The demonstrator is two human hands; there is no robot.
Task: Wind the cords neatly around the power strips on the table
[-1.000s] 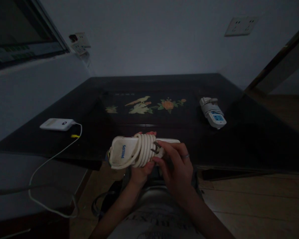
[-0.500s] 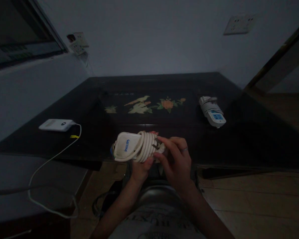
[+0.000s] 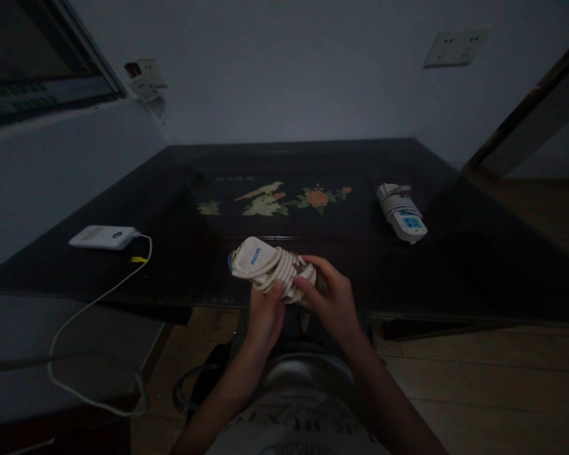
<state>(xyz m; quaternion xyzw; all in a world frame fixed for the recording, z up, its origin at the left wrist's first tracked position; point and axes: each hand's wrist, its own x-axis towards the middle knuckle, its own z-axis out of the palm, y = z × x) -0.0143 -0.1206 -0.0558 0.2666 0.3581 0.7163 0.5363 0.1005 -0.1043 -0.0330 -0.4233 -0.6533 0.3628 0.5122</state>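
A white power strip marked PHILIPS is held above the front edge of the dark table, its cord coiled several times around its body. My left hand grips it from below, thumb on the coils. At the right end, my right hand has its fingers closed on the plug, which lies against the coils. The strip's underside and some left fingers are hidden.
A second power strip, wrapped in its cord, lies at the table's right. On the left rests a white device with a cable hanging over the edge. Wall sockets are at the back. The table has a bird-and-flower picture.
The power strip has tilted, its PHILIPS end rising and shifting right. My right fingers have moved in closer around the plug; my left hand still holds the strip.
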